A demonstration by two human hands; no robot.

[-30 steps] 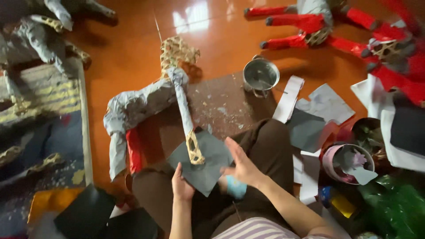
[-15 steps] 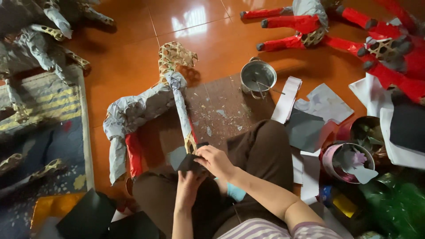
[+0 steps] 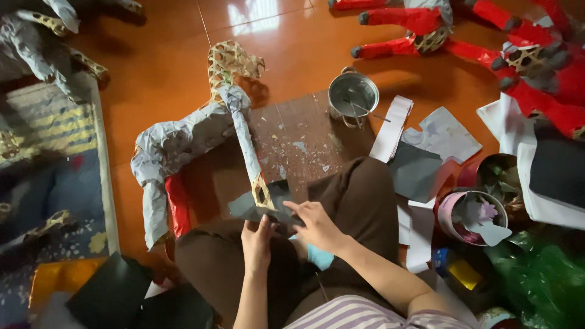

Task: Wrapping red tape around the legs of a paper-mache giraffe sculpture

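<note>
A woven bamboo animal frame (image 3: 201,128), partly covered in grey paper, lies on the floor in front of me with one long leg reaching to my lap. A dark grey paper piece (image 3: 259,206) is folded around the bare end of that leg. My left hand (image 3: 257,244) pinches the paper's near edge from below. My right hand (image 3: 317,224) presses the paper against the leg from the right, fingers curled over it. My brown-trousered legs sit under both hands.
A small metal pot (image 3: 352,94) with a brush stands on a brown board (image 3: 298,137). Paper scraps (image 3: 442,134) and round tins (image 3: 472,213) lie at right. Red paper-covered figures (image 3: 487,36) fill the top right, grey ones (image 3: 36,36) the top left, a mat (image 3: 49,128) at left.
The flat dark paper sheet I held under the leg's end is now folded around it. Both hands moved closer together onto the leg.
</note>
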